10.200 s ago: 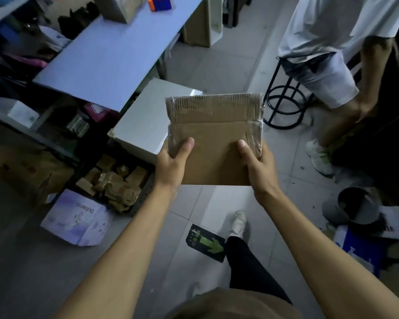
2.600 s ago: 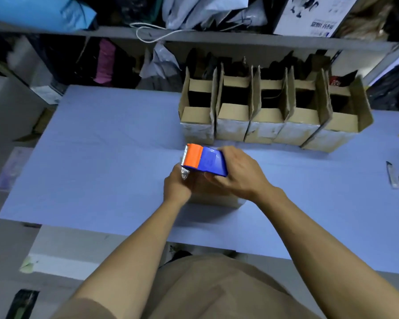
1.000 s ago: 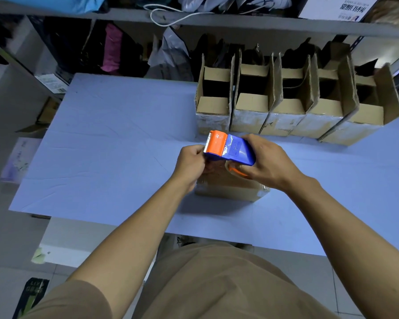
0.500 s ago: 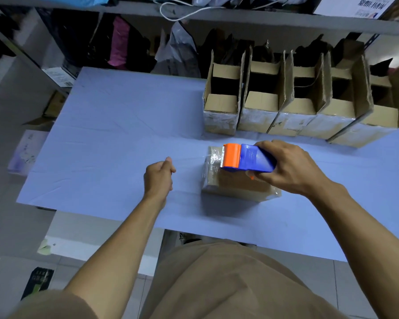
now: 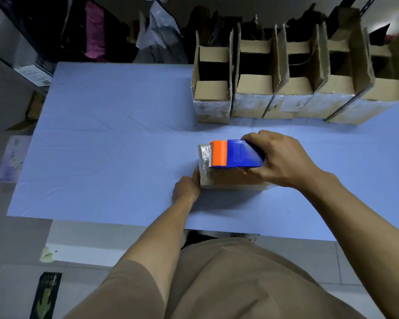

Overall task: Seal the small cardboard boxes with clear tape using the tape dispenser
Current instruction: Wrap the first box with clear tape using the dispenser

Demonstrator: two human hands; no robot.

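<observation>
A small cardboard box point(image 5: 230, 179) wrapped in shiny clear tape lies on the blue table point(image 5: 106, 143), near the front edge. My right hand point(image 5: 279, 158) grips a blue and orange tape dispenser point(image 5: 234, 154) that sits on top of the box, its orange end over the box's left edge. My left hand point(image 5: 186, 188) touches the box's near left corner with the fingers against its side; the fingertips are hidden behind the box.
A row of several open cardboard boxes point(image 5: 286, 95) with upright flaps stands at the back right of the table. Shelves with bags and clothes point(image 5: 124, 31) run behind the table. A white box point(image 5: 78, 245) sits on the floor below the table's front edge.
My left hand, which hung free to the left half a second ago, has come back to the box's left corner. The dispenser has slid a little toward the box's left edge.
</observation>
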